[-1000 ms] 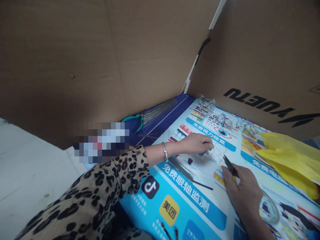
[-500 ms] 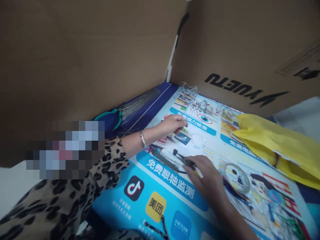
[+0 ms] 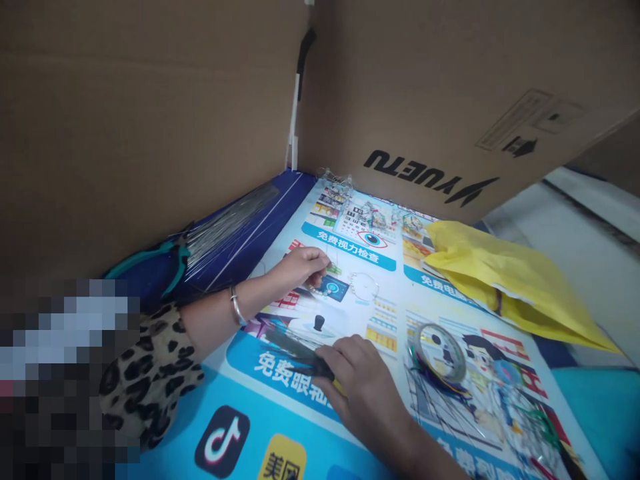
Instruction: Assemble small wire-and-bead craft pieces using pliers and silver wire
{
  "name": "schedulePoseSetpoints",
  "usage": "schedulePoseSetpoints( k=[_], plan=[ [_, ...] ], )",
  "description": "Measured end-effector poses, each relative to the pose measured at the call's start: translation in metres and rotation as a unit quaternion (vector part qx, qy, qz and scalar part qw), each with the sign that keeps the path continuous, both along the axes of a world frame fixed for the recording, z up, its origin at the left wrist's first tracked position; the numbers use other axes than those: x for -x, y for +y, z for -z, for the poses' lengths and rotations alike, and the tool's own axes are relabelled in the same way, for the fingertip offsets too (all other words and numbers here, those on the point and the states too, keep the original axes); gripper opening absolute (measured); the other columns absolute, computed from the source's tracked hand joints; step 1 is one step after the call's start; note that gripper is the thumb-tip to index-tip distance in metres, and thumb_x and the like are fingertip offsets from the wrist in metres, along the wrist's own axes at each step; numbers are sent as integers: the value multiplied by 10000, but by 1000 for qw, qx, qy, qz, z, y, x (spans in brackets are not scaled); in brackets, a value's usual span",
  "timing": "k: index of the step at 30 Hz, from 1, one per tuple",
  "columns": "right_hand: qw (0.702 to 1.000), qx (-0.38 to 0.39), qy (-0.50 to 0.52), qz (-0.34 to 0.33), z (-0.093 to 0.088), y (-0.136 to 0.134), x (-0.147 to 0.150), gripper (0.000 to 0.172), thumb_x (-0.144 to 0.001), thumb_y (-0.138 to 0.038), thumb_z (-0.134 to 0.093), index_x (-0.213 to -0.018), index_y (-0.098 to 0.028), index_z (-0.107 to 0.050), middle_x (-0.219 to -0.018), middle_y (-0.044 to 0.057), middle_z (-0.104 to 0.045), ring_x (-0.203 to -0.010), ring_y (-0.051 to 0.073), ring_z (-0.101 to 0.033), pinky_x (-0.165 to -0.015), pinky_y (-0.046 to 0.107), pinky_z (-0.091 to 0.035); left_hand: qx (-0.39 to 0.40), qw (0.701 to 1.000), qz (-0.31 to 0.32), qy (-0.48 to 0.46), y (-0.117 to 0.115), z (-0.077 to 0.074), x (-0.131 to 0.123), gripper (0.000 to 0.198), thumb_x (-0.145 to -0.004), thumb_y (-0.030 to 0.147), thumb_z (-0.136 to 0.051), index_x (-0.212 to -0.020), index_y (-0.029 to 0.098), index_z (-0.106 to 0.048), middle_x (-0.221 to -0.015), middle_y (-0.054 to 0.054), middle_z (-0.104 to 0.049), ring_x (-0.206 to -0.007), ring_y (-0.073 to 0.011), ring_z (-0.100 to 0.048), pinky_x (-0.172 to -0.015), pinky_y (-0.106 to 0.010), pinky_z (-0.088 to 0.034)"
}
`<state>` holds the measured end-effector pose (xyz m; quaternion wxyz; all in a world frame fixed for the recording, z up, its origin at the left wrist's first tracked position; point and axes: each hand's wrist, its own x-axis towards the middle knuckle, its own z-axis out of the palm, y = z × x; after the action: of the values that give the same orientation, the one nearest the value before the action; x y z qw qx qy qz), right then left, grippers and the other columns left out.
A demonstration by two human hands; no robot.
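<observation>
My left hand (image 3: 311,268), a silver bangle on its wrist, is closed in a pinch above the printed sheet (image 3: 350,337). A thin beaded wire (image 3: 323,293) curves below its fingertips and seems held in them. My right hand (image 3: 357,377) is wrapped round a pair of pliers (image 3: 323,367) with dark jaws and a bit of yellow handle showing. The pliers lie low over the right end of a bundle of cut wires (image 3: 287,343); whether they touch is unclear. Beyond my left hand rests a thin wire ring with small beads (image 3: 364,287).
Cardboard walls (image 3: 150,120) rise at the back and left. Teal-handled pliers (image 3: 175,263) and long straight wires (image 3: 227,223) lie at the left. Further right are a roll of tape (image 3: 457,353), a yellow bag (image 3: 515,287) and tangled wire pieces (image 3: 530,420).
The camera view has turned to the right. My right hand has lowered with the pliers toward the wire bundle. My left hand keeps its pinch at about the same spot on the sheet.
</observation>
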<state>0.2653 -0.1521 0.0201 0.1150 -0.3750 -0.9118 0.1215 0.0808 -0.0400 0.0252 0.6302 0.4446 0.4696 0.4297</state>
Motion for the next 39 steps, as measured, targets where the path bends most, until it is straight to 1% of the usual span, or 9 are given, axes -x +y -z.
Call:
schedulePoseSetpoints(
  k=[6, 10, 17, 20, 25, 28, 31, 33, 39],
  plan=[
    [1000, 22, -10, 1, -2, 2, 1, 188, -827, -294, -553, -985, -196, -583, -884, 69, -582, -818, 219, -478, -727, 362, -377, -18, 999, 1, 39, -1, 2, -2, 136, -796, 198, -512, -673, 143, -537, -604, 21, -548, -413, -46, -479, -409, -176, -339],
    [1000, 30, -2, 1, -3, 3, 2, 157, -822, -281, -557, -944, -189, -591, -867, 69, -582, -812, 216, -477, -720, 354, -377, -24, 997, -7, 73, -1, 4, -3, 137, -788, 194, -517, -660, 149, -536, -544, 31, -528, -392, -50, -471, -412, -178, -358],
    [997, 9, 82, 10, 0, 6, -4, 142, -815, -260, -565, -939, -193, -580, -867, 58, -594, -810, 199, -501, -743, 347, -397, -41, 994, -2, 101, -1, 6, -4, 177, -785, 203, -522, -615, 153, -521, -426, 44, -492, -376, -63, -471, -428, -175, -382],
    [994, -18, 99, 38, 3, 10, -9, 135, -819, -249, -553, -935, -185, -577, -862, 64, -601, -806, 199, -516, -744, 345, -412, -43, 994, -6, 96, -2, 5, -4, 171, -781, 201, -531, -617, 153, -521, -443, 47, -498, -373, -57, -461, -409, -166, -362],
    [988, -59, 86, 115, 5, 25, -20, 202, -832, -324, -533, -958, -175, -588, -896, 84, -617, -872, 229, -531, -787, 375, -414, -30, 997, -11, 68, -3, 2, -5, 162, -796, 168, -498, -635, 151, -513, -529, 42, -521, -366, -43, -449, -388, -164, -340],
    [971, -6, 138, 198, -1, 33, -22, 227, -827, -369, -521, -923, -176, -591, -874, 72, -621, -835, 210, -554, -750, 339, -431, -26, 999, -23, 9, -4, 1, -4, 160, -810, 181, -483, -654, 154, -510, -542, 45, -503, -369, -41, -431, -389, -165, -341],
    [932, 83, 196, 293, -12, 39, -15, 240, -800, -398, -534, -897, -187, -592, -823, 39, -637, -762, 185, -579, -696, 302, -438, -22, 998, -36, -55, -7, 2, -6, 155, -808, 211, -500, -662, 158, -503, -535, 48, -475, -383, -45, -423, -396, -168, -350],
    [909, 120, 226, 330, -17, 42, -8, 257, -775, -400, -555, -914, -189, -599, -792, 23, -643, -733, 177, -584, -677, 288, -435, -14, 995, -37, -96, -11, 2, -9, 139, -800, 216, -515, -675, 156, -507, -546, 44, -472, -403, -49, -429, -406, -171, -354],
    [881, 179, 315, 305, -15, 51, 6, 217, -768, -378, -553, -840, -185, -624, -770, 1, -633, -738, 162, -550, -670, 261, -401, 35, 977, -34, -209, -24, -7, -20, 104, -788, 209, -555, -715, 136, -541, -570, 26, -469, -455, -60, -434, -448, -195, -387]
  ],
)
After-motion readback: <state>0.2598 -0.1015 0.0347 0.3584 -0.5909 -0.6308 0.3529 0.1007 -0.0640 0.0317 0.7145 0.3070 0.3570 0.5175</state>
